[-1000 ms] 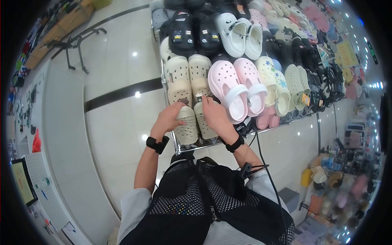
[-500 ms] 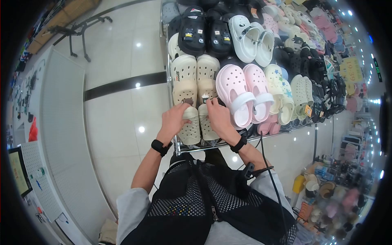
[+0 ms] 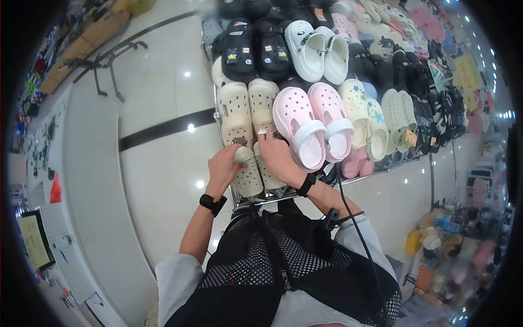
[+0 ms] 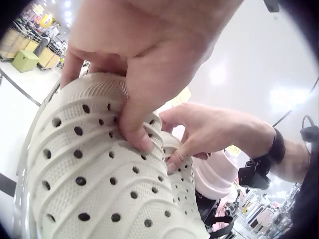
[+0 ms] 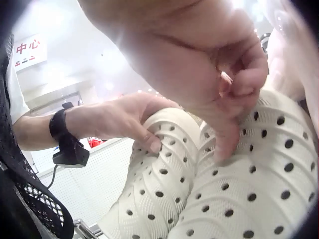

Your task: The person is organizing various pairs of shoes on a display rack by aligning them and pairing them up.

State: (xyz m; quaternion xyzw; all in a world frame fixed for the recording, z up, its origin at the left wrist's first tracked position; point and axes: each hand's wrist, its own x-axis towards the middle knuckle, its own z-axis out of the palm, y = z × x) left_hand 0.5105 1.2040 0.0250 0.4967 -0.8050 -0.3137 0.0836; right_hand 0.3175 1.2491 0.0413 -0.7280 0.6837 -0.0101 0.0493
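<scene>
Matt, ridged, rubbery-looking off-white clogs (image 4: 114,184); glossy floor tiles (image 3: 163,163).

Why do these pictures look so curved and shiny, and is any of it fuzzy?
Head view: edges bow and corners go black, as through a very wide lens; lights glint off the floor; goods at lower right smear. Left wrist view: white glare patches behind, shoe holes crisp. Right wrist view: haze behind the right hand.
</scene>
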